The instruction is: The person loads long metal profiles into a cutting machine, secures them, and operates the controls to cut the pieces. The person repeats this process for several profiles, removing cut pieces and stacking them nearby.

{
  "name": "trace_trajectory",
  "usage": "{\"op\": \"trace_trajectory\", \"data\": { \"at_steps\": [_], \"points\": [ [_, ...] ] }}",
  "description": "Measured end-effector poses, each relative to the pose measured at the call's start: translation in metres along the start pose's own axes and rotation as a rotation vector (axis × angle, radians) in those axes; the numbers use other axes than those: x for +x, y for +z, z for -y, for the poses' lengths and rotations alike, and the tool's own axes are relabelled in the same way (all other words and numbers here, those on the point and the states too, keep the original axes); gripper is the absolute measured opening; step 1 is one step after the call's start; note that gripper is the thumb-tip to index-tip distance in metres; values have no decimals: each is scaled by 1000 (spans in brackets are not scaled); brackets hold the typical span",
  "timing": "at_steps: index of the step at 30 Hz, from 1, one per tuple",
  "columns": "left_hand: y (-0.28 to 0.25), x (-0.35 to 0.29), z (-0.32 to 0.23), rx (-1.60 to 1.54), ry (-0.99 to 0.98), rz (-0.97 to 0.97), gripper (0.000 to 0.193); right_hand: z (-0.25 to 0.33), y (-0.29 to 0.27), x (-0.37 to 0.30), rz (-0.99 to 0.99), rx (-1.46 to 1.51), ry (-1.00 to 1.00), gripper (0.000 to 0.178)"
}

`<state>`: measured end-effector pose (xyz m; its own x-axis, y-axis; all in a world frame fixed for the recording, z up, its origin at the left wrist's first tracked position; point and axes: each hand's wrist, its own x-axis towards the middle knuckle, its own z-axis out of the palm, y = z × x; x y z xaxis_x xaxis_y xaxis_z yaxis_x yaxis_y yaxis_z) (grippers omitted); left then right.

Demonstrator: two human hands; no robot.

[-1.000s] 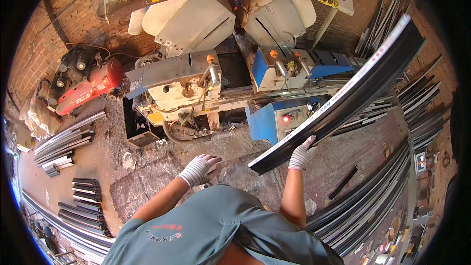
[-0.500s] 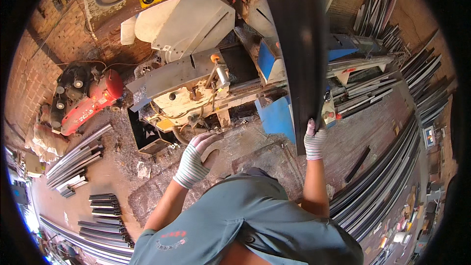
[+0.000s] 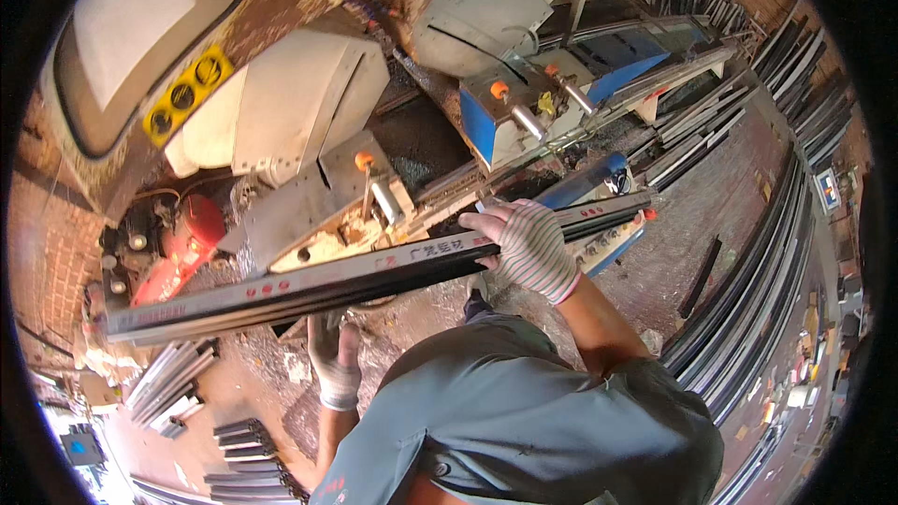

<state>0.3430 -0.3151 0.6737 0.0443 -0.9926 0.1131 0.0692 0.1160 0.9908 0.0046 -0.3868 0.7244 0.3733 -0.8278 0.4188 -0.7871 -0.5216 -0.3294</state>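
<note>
Red tank [image 3: 195, 232]: far left of the grip, beyond the long bar [image 3: 374, 266]. Left hand [image 3: 335, 360]: below the bar, left of the grip; its fingertips are hidden, so its hold cannot be told. Right hand [image 3: 535, 245], forming the grip: fingers closed around the bar, which slants across the body. The step appears to be steadying it; the next move likely calls for left-hand support. Dark strips [image 3: 762, 304]: floor, right of the grip.
</note>
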Motion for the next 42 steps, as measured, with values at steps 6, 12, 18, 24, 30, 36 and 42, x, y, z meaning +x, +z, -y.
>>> {"op": "trace_trajectory", "data": {
  "at_steps": [6, 12, 18, 24, 30, 36, 42],
  "points": [
    [38, 57, -19, 131, 259, 33, 79, -55, -19, 66, 38, 156, -36, 54],
    [69, 99, -45, 172, 390, 59, 77, -76, -31, 101, -39, 413, -12, 43],
    [72, 131, -54, 296, 416, 223, 74, -76, -46, 115, -217, 613, 127, 40],
    [62, 149, -59, 636, 424, 350, 61, -88, -56, 123, -519, 498, 241, 47],
    [41, 140, -49, 555, 439, 323, 53, -107, -66, 121, -826, 376, 472, 60],
    [16, 131, -32, 552, 372, 333, 54, -118, -74, 116, -1157, 532, 711, 87],
    [7, 131, -25, 621, 357, 340, 54, -116, -86, 114, -1460, 684, 959, 81]
  ]
}}
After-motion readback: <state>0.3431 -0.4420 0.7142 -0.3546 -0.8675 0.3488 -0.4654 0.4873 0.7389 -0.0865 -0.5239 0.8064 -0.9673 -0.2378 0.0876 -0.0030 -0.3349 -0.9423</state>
